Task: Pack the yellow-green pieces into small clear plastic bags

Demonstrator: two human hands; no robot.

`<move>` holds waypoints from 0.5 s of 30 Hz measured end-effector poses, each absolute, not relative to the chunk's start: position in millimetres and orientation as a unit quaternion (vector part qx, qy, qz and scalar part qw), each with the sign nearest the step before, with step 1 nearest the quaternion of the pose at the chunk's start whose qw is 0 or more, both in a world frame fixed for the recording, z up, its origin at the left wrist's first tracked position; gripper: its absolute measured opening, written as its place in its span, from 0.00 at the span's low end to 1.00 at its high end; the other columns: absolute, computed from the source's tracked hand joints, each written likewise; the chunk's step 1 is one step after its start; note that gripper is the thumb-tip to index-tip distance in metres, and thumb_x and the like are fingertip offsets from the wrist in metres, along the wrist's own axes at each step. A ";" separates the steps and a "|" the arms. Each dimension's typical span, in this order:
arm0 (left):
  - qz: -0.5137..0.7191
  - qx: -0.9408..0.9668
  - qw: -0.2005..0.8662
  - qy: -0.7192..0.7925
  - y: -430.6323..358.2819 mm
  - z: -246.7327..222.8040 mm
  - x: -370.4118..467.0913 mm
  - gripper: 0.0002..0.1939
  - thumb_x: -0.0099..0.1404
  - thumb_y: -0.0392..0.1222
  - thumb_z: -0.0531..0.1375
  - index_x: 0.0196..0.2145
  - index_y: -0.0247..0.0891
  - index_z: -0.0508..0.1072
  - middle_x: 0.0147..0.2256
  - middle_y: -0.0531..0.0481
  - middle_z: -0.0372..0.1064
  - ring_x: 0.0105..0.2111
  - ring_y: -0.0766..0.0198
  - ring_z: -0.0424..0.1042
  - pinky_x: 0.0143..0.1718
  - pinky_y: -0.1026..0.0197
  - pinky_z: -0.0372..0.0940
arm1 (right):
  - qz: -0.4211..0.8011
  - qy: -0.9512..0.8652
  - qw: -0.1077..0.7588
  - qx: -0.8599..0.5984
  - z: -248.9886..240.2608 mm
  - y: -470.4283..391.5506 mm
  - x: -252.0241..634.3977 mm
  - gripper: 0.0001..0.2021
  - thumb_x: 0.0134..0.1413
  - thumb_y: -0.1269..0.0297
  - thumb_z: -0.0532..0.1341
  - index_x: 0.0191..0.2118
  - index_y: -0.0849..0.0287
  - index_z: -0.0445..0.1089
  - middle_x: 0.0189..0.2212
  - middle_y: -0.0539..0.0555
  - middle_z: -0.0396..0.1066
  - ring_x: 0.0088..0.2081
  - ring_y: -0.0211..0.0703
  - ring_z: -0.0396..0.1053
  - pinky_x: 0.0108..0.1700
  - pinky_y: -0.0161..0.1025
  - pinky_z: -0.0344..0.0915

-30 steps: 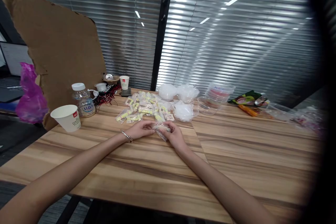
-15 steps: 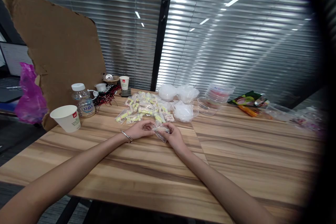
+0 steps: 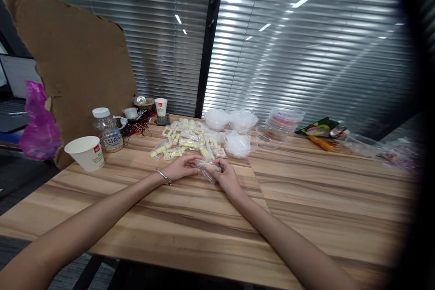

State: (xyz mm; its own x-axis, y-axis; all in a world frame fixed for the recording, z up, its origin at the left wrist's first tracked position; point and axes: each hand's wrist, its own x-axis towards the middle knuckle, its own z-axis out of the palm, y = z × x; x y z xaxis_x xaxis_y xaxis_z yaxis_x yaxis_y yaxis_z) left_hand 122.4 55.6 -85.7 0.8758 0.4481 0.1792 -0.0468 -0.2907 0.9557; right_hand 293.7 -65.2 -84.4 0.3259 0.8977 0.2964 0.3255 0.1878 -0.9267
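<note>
Between my hands is a small clear plastic bag [image 3: 208, 176] with something pale inside that is too small to make out. My left hand [image 3: 185, 167] pinches its left side, thumb and fingers closed. My right hand [image 3: 226, 176] is closed on the bag's right side, over the pale content. Just beyond my hands lies a pile of small clear packets [image 3: 190, 138] with yellow and pinkish pieces in them. White filmy bundles [image 3: 237, 145] in clear plastic sit right of the pile.
At left stand a paper cup [image 3: 86, 154], a plastic bottle [image 3: 109, 131] and a tall cardboard sheet [image 3: 78, 63]. Farther back is another paper cup [image 3: 161, 107]. Stacked clear tubs [image 3: 283, 122] stand right of the bundles, with an orange tool [image 3: 321, 143] beyond, on the wooden table [image 3: 322, 208].
Both hands stay in nearly the same place. The fingers shift slightly on the small bag, and its upper part looks a little more bunched.
</note>
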 end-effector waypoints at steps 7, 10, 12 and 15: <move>0.209 0.774 0.585 0.125 55.7 -85.6 121.7 0.24 0.57 0.41 0.64 0.50 0.36 0.66 0.43 0.44 0.69 0.42 0.61 0.70 0.46 0.56 0.65 | 0.249 -0.523 0.564 -0.589 -90.0 -61.9 294.9 0.12 0.44 0.61 0.64 0.34 0.60 0.66 0.29 0.51 0.68 0.32 0.43 0.64 0.34 0.35 0.59; 0.208 0.770 0.590 0.126 54.2 -83.9 121.3 0.22 0.56 0.40 0.64 0.49 0.35 0.66 0.40 0.45 0.70 0.41 0.62 0.70 0.46 0.57 0.65 | 0.254 -0.522 0.564 -0.587 -91.0 -62.0 294.8 0.11 0.43 0.61 0.65 0.34 0.60 0.67 0.29 0.51 0.68 0.32 0.42 0.64 0.33 0.34 0.59; 0.207 0.767 0.595 0.123 53.4 -83.2 121.4 0.22 0.56 0.40 0.64 0.48 0.35 0.67 0.38 0.46 0.70 0.41 0.62 0.70 0.45 0.57 0.65 | 0.256 -0.520 0.565 -0.587 -90.7 -62.7 294.4 0.11 0.43 0.62 0.65 0.34 0.60 0.67 0.29 0.51 0.68 0.32 0.41 0.64 0.33 0.34 0.59; 0.207 0.762 0.602 0.122 52.7 -82.5 121.8 0.22 0.56 0.41 0.65 0.47 0.35 0.66 0.38 0.45 0.70 0.40 0.62 0.71 0.45 0.57 0.65 | 0.264 -0.513 0.564 -0.591 -89.5 -63.7 293.5 0.12 0.43 0.62 0.65 0.35 0.60 0.67 0.29 0.50 0.68 0.30 0.41 0.63 0.32 0.34 0.58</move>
State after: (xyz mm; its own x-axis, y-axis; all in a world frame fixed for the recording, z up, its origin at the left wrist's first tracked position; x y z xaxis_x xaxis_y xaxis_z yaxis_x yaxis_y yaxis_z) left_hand 121.8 52.7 -82.5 0.8846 0.4345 0.1690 -0.0641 -0.2457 0.9672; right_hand 293.5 -63.7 -89.5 0.3340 0.9043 0.2660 0.3080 0.1620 -0.9375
